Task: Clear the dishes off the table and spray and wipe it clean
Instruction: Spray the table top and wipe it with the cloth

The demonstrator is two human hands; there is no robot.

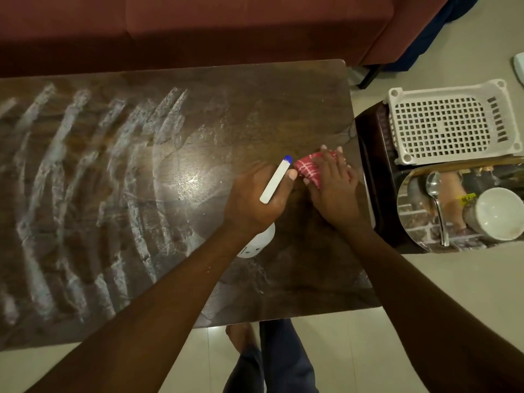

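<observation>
- Left hand point(255, 199) grips a white spray bottle point(275, 181), fingers curled, over the white-streaked table point(113, 165).
- Right hand point(334, 185), fingers straight, presses a red checked cloth point(307, 168) onto the table's right end.

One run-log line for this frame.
phase: wiping | left hand grips white spray bottle with blue tip | right hand presses red checked cloth on dark wooden table | white streaks on left part
</observation>
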